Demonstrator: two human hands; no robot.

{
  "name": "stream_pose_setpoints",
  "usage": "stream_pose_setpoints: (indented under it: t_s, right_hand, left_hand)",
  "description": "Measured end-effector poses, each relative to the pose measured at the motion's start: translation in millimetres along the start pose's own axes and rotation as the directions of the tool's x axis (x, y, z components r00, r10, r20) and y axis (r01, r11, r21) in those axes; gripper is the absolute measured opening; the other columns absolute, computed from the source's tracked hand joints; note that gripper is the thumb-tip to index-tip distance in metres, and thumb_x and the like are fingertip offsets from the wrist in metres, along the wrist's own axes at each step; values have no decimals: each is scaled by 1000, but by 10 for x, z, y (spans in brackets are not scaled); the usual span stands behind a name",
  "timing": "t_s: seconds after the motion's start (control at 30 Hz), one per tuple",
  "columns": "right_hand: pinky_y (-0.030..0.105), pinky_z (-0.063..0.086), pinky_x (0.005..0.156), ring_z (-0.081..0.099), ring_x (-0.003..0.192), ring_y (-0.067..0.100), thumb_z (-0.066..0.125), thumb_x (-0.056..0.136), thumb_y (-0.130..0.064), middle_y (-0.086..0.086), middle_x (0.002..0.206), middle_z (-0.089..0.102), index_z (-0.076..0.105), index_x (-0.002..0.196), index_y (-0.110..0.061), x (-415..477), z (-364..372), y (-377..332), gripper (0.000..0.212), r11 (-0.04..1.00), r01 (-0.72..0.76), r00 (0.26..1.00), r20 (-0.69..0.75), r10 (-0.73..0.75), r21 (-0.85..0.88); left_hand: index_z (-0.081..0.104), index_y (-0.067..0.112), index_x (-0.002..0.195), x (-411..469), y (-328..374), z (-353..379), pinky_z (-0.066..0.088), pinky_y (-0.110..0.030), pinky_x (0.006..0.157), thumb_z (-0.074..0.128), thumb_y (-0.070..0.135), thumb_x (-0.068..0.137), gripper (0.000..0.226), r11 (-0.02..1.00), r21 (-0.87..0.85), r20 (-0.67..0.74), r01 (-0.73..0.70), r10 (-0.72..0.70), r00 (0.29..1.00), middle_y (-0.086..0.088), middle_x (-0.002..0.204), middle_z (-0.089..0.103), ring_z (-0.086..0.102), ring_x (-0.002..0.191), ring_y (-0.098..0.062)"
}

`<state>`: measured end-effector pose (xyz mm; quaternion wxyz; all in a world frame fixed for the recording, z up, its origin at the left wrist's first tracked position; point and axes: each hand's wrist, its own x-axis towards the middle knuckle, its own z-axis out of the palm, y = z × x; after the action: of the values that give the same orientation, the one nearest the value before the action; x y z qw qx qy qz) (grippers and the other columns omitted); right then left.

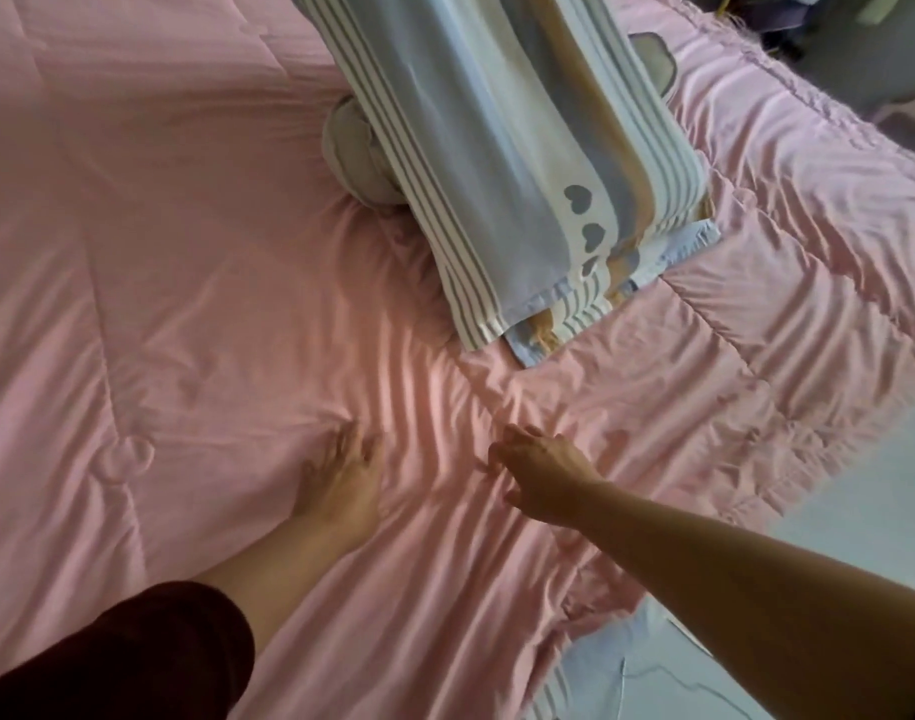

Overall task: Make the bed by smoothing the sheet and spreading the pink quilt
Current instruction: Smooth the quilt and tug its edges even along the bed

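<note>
The left hand [343,480] lies palm down on the pink quilt [185,252], fingers straight and fanned, pressing the fabric flat; it is slightly blurred. Its bare forearm runs back toward the near edge of the bed, into a dark maroon sleeve [133,662] at the lower left.

The right hand [541,475] is just beside it, toward the bed's right side, knuckles up and fingers bent down, with the tips on the quilt. Whether they pinch a fold or only touch the cloth cannot be told. The right forearm is bare and reaches in at a slant from the lower right corner of the view.

The quilt lies under both hands and covers nearly all of the bed. A band of ripples runs between the hands and fans away toward the far side; the left part lies smoother, with stitched seams showing.

Beyond the hands, near the far right part of the bed, a striped pillow [497,148] rests on a second pillow [535,340] of like pattern, and a grey cushion [354,148] pokes out from beneath on the left.

At the near right corner, a pale blue sheet [626,662] shows past the quilt's edge. A pale floor [886,501] lies to the right.
</note>
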<state>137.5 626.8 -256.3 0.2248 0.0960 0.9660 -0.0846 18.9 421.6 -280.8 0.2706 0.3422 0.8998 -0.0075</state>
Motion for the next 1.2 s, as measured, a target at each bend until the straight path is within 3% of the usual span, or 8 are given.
stream_pose_setpoints:
  t_s: [0.23, 0.5, 0.63, 0.73, 0.87, 1.0, 1.1, 1.2]
  right_hand:
    - [34, 44, 86, 55, 108, 17, 63, 87, -32, -5, 112, 55, 58, 102, -26, -336, 71, 310, 17, 999, -33, 999, -26, 33, 2]
    - [28, 50, 77, 58, 86, 11, 67, 85, -35, -6, 95, 62, 64, 92, -24, -749, -6, 661, 13, 993, -33, 985, 174, 13, 111]
    - [27, 44, 77, 51, 92, 10, 77, 67, -59, -10, 100, 55, 60, 101, -28, -912, 52, 765, 49, 995, 21, 934, 352, -55, 101]
    - [35, 42, 89, 41, 111, 17, 76, 66, -58, -3, 123, 43, 45, 130, -24, -1028, 272, 843, 78, 958, 211, 907, 406, -116, -196]
    - [34, 48, 79, 61, 102, 24, 56, 87, -14, -1, 111, 63, 61, 113, -26, -1132, 417, 893, 29, 947, 256, 957, 189, -220, -194]
    - [27, 40, 73, 60, 94, 24, 60, 83, -14, 2, 101, 68, 68, 104, -23, -1219, 431, 983, 25, 970, 234, 847, 505, -169, -69]
    - [23, 48, 76, 60, 79, 8, 70, 81, -31, -9, 91, 71, 71, 97, -28, -1308, 451, 1181, 17, 956, -32, 910, 404, -92, 291]
    - [27, 53, 80, 61, 85, 5, 72, 81, -37, -13, 92, 67, 68, 101, -31, -1364, 465, 1513, 21, 921, -78, 985, 174, 11, 382]
  left_hand:
    - [57, 25, 117, -98, 496, 109, 44, -34, 90, 67, 29, 81, 38, 941, -83, -188, -329, 310, 932, 2, 120, 49, 49, 113, -22]
    - [68, 23, 86, -433, 1350, 348, 49, -27, 77, 67, 33, 79, 12, 766, -421, -33, -486, 523, 852, 6, 91, 70, 63, 86, -13]
    - [61, 24, 97, -494, 1509, 514, 49, -27, 79, 73, 48, 70, 37, 825, -337, 122, -453, 516, 848, 5, 99, 67, 63, 92, -18]
    - [55, 25, 116, -513, 1640, 614, 49, -33, 85, 64, 45, 80, 42, 864, -154, 176, -479, 501, 848, 1, 117, 59, 59, 103, -25]
    - [63, 13, 102, -513, 1893, 654, 44, -31, 73, 53, 19, 89, 17, 840, -169, 225, -515, 542, 810, -7, 102, 65, 62, 91, -25]
    - [67, 3, 91, -475, 2042, 672, 42, -14, 51, 67, 9, 81, 12, 796, -495, 514, -348, 591, 622, -12, 82, 70, 56, 55, -11]
    - [68, 6, 93, -310, 2193, 615, 54, -27, 55, 57, 7, 87, 13, 819, -549, 466, -166, 465, 753, -13, 76, 70, 64, 56, -19]
    - [67, 18, 86, -7, 2392, 508, 59, -32, 66, 56, 16, 84, 12, 848, -482, 172, -222, 340, 924, -4, 77, 71, 69, 68, -21]
